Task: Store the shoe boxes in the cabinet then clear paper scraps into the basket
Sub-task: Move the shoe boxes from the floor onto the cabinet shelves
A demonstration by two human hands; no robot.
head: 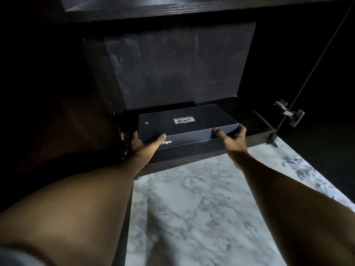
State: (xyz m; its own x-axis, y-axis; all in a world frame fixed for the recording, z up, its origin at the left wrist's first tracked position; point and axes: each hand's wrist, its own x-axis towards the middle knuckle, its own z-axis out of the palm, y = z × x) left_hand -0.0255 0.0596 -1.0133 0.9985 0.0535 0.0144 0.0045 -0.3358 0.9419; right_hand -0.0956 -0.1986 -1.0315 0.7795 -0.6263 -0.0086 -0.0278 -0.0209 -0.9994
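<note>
Head view: shoe box (184,123) lid reads "Onitsuka Tiger"; front "Tiger".

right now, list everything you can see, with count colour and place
box: one, dark navy with a pale logo, low in the cabinet opening
cabinet: one, dark brown, open, straight ahead
shelf: one, dark, above the box
hinges: two, metal, one at each side of the opening
floor: white and grey marble, below the cabinet
left hand: one, grips the box's left end, thumb on the lid
right hand: one, grips the box's right end
</note>
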